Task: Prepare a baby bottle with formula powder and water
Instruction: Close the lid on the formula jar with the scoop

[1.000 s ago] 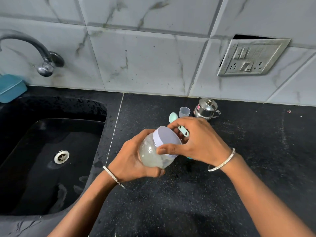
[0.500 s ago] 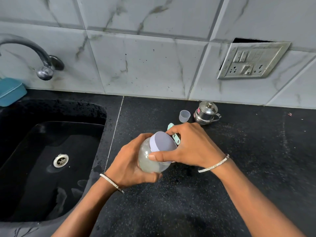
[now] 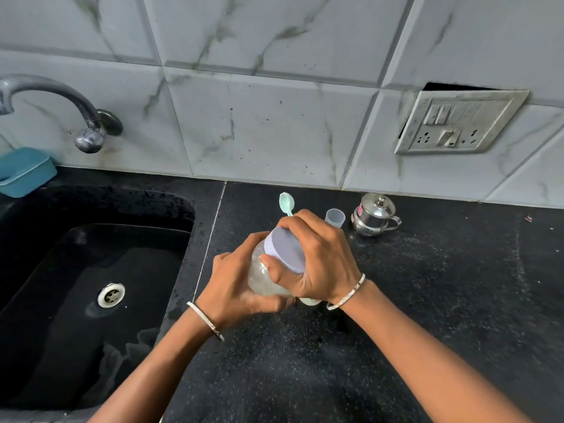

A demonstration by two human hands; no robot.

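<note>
A clear round jar (image 3: 262, 277) with whitish powder inside is tilted above the black counter. My left hand (image 3: 236, 290) grips its body from the left and below. My right hand (image 3: 317, 264) wraps around its pale lavender lid (image 3: 285, 250), thumb on the lid's near edge. A mint green spoon (image 3: 287, 203) sticks up from behind my right fingers; whether they hold it is hidden. A small white object (image 3: 309, 301) peeks out under my right wrist. A small clear cap (image 3: 334, 216) stands on the counter behind my hands.
A small steel lidded pot (image 3: 374, 215) stands near the wall, right of the cap. The black sink (image 3: 91, 288) lies on the left, wet, with a tap (image 3: 88, 132) above and a teal tub (image 3: 26, 170) at its back corner. A switch plate (image 3: 457, 122) hangs on the tiled wall.
Both hands have kept their hold on the jar and lid; my right hand has turned around the lid. The green spoon's bowl now shows above my fingers.
</note>
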